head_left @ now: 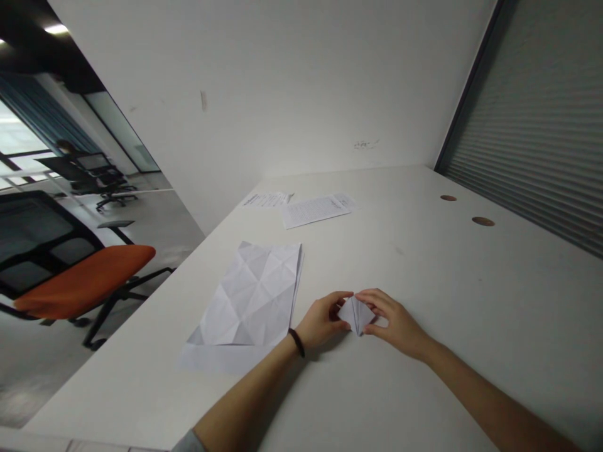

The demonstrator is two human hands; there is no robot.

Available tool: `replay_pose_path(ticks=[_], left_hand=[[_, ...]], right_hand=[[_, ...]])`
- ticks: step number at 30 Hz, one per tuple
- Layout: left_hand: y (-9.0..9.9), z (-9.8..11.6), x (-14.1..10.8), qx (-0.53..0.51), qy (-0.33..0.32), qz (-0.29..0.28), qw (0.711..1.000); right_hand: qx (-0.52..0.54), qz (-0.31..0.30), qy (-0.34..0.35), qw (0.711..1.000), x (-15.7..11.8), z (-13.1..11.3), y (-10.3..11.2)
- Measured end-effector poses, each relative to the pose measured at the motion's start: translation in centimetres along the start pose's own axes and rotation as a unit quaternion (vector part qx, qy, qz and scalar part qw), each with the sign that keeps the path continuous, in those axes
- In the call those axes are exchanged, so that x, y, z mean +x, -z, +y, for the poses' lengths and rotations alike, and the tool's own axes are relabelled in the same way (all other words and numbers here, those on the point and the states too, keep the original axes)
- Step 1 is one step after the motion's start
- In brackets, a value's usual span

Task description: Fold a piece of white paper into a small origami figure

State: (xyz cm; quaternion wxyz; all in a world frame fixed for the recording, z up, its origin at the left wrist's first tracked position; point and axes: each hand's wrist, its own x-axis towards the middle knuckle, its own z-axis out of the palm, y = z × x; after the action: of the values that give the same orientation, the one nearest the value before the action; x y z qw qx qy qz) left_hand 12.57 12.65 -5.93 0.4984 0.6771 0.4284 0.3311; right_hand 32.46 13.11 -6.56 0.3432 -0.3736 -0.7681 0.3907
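A small piece of folded white paper (357,315), roughly diamond-shaped with a crease down its middle, is between my two hands at the near middle of the table. My left hand (325,320), with a dark band at the wrist, grips its left corner between thumb and fingers. On the opposite side, my right hand (396,321) pinches the right edge, fingers at the top and thumb lower down. Left of my hands lies a larger creased white sheet (257,295), marked with crossing fold lines, on top of other white paper. Some fingertips are hidden behind the folded piece.
The white table (414,263) meets a wall at the back. Printed sheets (318,210) lie farther off, towards the back left. Two round holes, one of them a nearer hole (483,221), are at the right. An orange-seated chair (85,279) stands left of the table; a person sits far behind.
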Motion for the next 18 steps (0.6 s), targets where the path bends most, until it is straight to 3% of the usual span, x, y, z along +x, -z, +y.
replay_pose_path(ticks=[3, 7, 14, 18], left_hand=[[0.0, 0.1, 0.0, 0.015, 0.005, 0.001, 1.0], [0.0, 0.2, -0.2, 0.11, -0.004, 0.013, 0.994], [0.7, -0.3, -0.2, 0.227, -0.102, 0.025, 0.968], [1.0, -0.5, -0.1, 0.26, -0.125, 0.013, 0.957]], right_hand=[[-0.003, -0.007, 0.005, 1.0, 0.1, -0.1, 0.1], [-0.019, -0.011, 0.001, 1.0, 0.3, -0.3, 0.3], [-0.055, -0.011, -0.028, 0.998, 0.4, 0.0, 0.5], [-0.065, -0.022, -0.009, 0.998, 0.3, 0.1, 0.5]])
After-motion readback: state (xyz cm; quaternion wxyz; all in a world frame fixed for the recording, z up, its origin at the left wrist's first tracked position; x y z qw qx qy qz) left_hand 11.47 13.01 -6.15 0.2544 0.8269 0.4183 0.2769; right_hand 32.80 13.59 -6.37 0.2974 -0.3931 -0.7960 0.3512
